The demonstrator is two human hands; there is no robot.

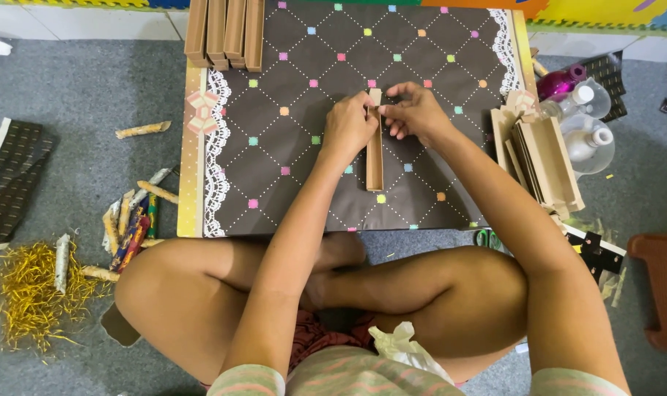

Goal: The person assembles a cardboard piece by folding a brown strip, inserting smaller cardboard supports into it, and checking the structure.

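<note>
A long narrow brown cardboard box (374, 158) lies lengthwise on the dark patterned sheet (289, 183) that covers a low board. My left hand (348, 126) and my right hand (414, 111) meet at the box's far end. Fingers of both hands pinch the small end flap there. The near end of the box rests open-topped on the sheet. My crossed legs sit just below the board's near edge.
Several finished brown boxes (223, 33) stand at the board's far left corner. Flat brown box blanks (542, 158) are stacked at the right edge, beside clear bottles (586, 128) and a pink bottle (561, 79). Rolled paper tubes (132, 220) and gold tinsel (26, 293) lie on the grey carpet at left.
</note>
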